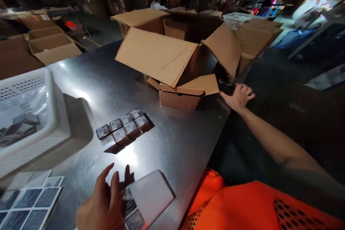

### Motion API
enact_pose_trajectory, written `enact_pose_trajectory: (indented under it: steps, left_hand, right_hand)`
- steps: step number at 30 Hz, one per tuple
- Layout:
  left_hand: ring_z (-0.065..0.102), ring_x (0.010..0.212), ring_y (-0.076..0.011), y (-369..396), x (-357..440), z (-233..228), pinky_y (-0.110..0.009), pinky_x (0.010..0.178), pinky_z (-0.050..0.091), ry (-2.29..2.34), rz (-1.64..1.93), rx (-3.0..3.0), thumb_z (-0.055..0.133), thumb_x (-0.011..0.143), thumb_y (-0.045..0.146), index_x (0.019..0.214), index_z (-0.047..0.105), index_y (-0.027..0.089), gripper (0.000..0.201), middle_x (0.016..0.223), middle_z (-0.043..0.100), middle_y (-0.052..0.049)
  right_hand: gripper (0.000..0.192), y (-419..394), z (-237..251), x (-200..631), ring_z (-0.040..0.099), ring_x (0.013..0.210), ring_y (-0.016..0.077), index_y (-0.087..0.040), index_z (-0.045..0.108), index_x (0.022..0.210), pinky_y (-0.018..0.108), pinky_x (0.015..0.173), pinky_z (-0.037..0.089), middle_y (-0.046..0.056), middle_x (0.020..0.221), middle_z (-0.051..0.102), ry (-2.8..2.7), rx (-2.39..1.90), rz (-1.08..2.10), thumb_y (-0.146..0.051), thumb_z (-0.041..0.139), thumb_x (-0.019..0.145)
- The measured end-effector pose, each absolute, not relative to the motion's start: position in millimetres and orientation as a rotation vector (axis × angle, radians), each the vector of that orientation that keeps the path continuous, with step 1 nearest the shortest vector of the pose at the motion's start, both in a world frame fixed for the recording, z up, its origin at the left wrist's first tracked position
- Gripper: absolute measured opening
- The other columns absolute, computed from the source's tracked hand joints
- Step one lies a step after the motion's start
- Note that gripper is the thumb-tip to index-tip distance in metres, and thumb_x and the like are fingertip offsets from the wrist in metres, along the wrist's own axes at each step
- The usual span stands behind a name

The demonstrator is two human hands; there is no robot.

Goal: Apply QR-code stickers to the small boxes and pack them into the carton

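Observation:
My left hand (101,205) is at the near edge of the steel table (172,143), fingers on a white envelope (151,196) and printed sheets under it. My right hand (238,97) reaches far out to the table's right edge and closes on a small dark object (225,86) beside the open flaps of a small cardboard box (183,95). Several small dark boxes with white labels (124,127) sit in two rows in the middle of the table.
A large open cardboard carton (161,50) stands behind the small one. A white plastic basket (29,115) with bagged items is at the left. Printed sheets (27,201) lie at the near left. More cartons stand behind; people in orange vests work far back.

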State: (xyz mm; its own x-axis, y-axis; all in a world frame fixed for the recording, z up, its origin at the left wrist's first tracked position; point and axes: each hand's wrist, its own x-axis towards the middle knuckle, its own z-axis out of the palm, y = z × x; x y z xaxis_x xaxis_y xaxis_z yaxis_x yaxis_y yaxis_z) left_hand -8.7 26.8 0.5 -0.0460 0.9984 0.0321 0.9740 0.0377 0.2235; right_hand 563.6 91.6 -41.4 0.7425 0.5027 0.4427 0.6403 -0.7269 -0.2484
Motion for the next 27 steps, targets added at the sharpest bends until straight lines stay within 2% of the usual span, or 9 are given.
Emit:
enact_pose_trajectory:
  steps: [5,11,16,21,27]
  left_hand:
    - [0.068,0.062,-0.0201,25.2,-12.5,-3.4,-0.027,0.055,0.044,2.044,0.282,2.194,0.053,0.093,0.031,0.134,0.059,0.025,0.041,0.089,0.077,-0.006]
    - [0.072,0.067,-0.0235,25.3,-14.8,-8.9,-0.030,0.057,0.047,2.032,0.250,2.249,0.048,0.095,0.030,0.132,0.060,0.026,0.039,0.090,0.077,-0.006]
    - [0.070,0.063,-0.0237,29.5,-14.9,-12.4,-0.031,0.057,0.044,2.095,0.263,2.161,0.045,0.100,0.039,0.136,0.058,0.026,0.041,0.081,0.076,-0.005]
    - [0.068,0.058,-0.0246,31.4,-14.3,-11.4,-0.029,0.058,0.038,2.173,0.267,2.052,0.038,0.104,0.053,0.140,0.057,0.027,0.048,0.071,0.073,-0.002]
    - [0.065,0.054,-0.0224,30.4,-17.6,-9.4,-0.027,0.057,0.033,2.164,0.317,2.048,0.039,0.102,0.054,0.139,0.058,0.029,0.048,0.067,0.071,0.000]
  right_hand:
    - [0.072,92.2,-43.4,561.4,0.037,0.134,0.0444,-0.011,0.058,0.131,0.061,0.109,0.026,0.026,0.149,0.046,-0.861,-2.563,-0.490,-0.056,0.067,0.076]
    - [0.055,90.7,-41.7,562.4,0.035,0.134,0.0420,-0.019,0.068,0.121,0.060,0.109,0.024,0.019,0.151,0.047,-0.944,-2.528,-0.461,-0.054,0.066,0.079]
    - [0.050,91.3,-40.8,561.4,0.035,0.135,0.0424,-0.017,0.072,0.112,0.061,0.110,0.024,0.020,0.149,0.049,-0.959,-2.522,-0.451,-0.053,0.068,0.077]
    - [0.070,92.4,-40.9,559.9,0.036,0.134,0.0423,-0.014,0.062,0.128,0.060,0.110,0.025,0.022,0.150,0.048,-0.920,-2.486,-0.484,-0.054,0.071,0.071]
    - [0.056,94.5,-40.3,559.6,0.036,0.134,0.0439,-0.015,0.066,0.113,0.063,0.111,0.024,0.022,0.147,0.049,-0.912,-2.441,-0.458,-0.051,0.073,0.070]
